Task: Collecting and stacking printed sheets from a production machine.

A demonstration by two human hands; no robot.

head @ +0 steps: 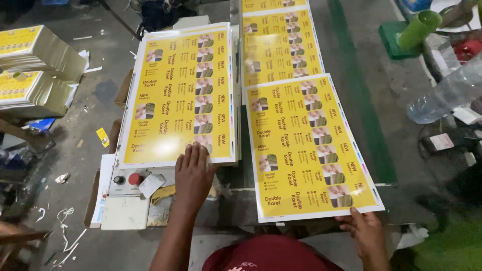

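Head view: we look down on yellow printed sheets.
Left hand (193, 173): we lay it flat, fingers together, on the left stack (178, 95) edge.
Right hand (365, 232): we pinch the right sheet (309, 148) at its near corner.
Red button (134, 178): just beside left hand.

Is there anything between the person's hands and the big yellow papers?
Nothing visible is in the way. The left hand rests flat on the near edge of the left yellow printed sheet. The right hand touches the near right corner of the right yellow printed sheet. Both hands are already in contact.
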